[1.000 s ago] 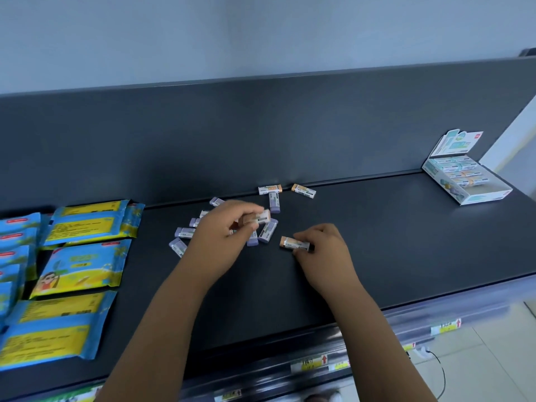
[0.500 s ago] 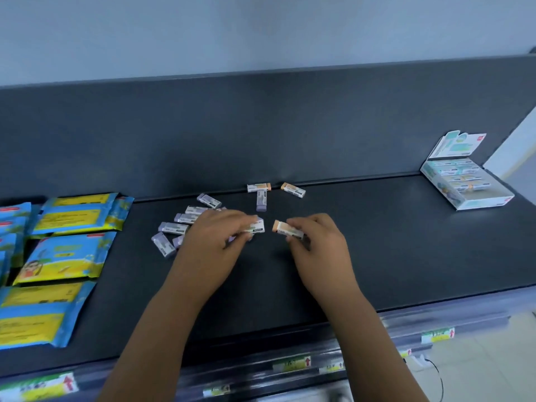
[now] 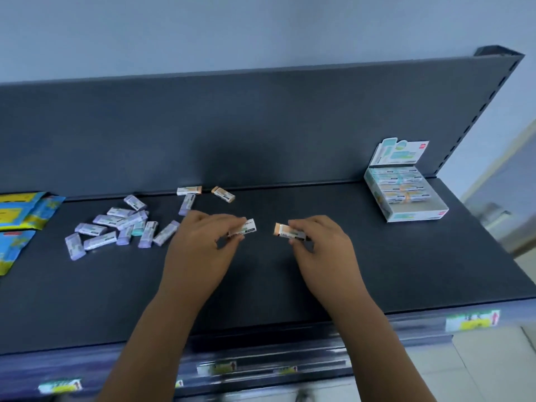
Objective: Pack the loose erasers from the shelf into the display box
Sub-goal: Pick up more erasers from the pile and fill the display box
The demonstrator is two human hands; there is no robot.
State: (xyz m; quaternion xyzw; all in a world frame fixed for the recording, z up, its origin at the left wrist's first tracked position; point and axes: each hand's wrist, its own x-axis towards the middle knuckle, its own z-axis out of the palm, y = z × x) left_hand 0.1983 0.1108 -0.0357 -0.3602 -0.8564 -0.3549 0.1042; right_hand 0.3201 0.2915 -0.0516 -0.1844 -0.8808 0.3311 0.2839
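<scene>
The left hand [image 3: 200,245] pinches one white-sleeved eraser [image 3: 246,226]; the right hand [image 3: 322,245] pinches an orange-ended eraser [image 3: 285,230]. Risk: fingertip grips may slip in transit. Purple loose erasers [image 3: 116,227] lie left; the open cardboard display box [image 3: 406,195] sits far right.

Blurred price labels [image 3: 471,323], cropped packets [image 3: 23,211]

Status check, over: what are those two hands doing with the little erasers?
Left hand grips white-sleeved eraser; right hand grips orange-tipped eraser. Open display box far right. Shelf path clear.
</scene>
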